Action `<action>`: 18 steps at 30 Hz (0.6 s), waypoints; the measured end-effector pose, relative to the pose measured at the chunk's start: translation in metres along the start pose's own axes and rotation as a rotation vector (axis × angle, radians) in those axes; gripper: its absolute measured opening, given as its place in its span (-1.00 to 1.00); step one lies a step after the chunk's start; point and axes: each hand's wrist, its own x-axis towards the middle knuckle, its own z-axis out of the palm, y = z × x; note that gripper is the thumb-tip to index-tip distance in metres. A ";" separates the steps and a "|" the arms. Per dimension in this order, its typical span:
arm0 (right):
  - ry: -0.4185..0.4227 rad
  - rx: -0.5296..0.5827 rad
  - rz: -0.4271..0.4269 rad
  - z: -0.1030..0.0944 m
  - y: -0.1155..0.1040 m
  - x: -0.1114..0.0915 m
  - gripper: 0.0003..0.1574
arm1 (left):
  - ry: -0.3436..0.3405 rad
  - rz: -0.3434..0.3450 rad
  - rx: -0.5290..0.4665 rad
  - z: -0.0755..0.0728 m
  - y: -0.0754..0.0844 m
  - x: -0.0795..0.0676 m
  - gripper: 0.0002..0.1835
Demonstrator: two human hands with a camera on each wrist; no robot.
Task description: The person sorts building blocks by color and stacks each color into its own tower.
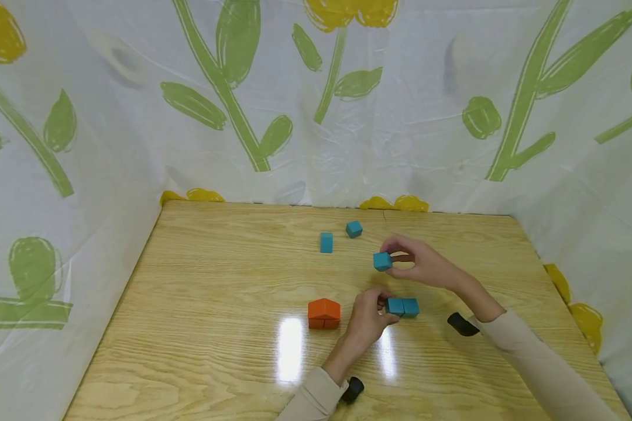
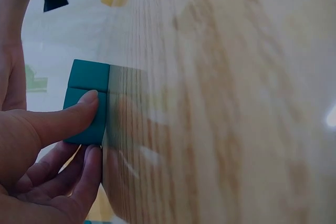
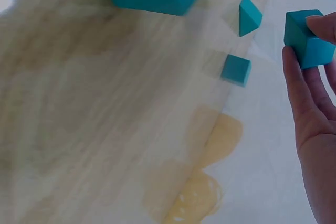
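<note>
Two blue cubes sit side by side on the wooden table (image 1: 216,280). My left hand (image 1: 367,318) pinches the left cube (image 1: 395,306), thumb on its near face; the right cube (image 1: 411,307) touches it. In the left wrist view, the thumb lies over the gripped cube (image 2: 97,127) and the other cube (image 2: 89,74) stands beyond. Above and behind the pair, my right hand (image 1: 426,263) holds another blue cube (image 1: 382,261) in the air between thumb and fingers. The right wrist view also shows this raised cube (image 3: 299,38), clear of the table.
Left of the hands stands an orange stack (image 1: 324,314), its triangular roof block above two small blocks. Farther back lie a blue triangular block (image 1: 326,242) and a loose blue cube (image 1: 354,228). A white flowered curtain (image 1: 400,146) borders the table at the back and sides.
</note>
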 end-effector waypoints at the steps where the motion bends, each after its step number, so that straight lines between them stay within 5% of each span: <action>1: 0.006 0.000 -0.004 0.000 0.001 -0.003 -0.61 | 0.001 0.002 0.000 0.000 0.000 0.000 -0.64; 18: 0.050 0.110 0.049 0.016 0.014 -0.054 -0.51 | -0.006 0.013 0.003 0.000 -0.002 0.000 -0.68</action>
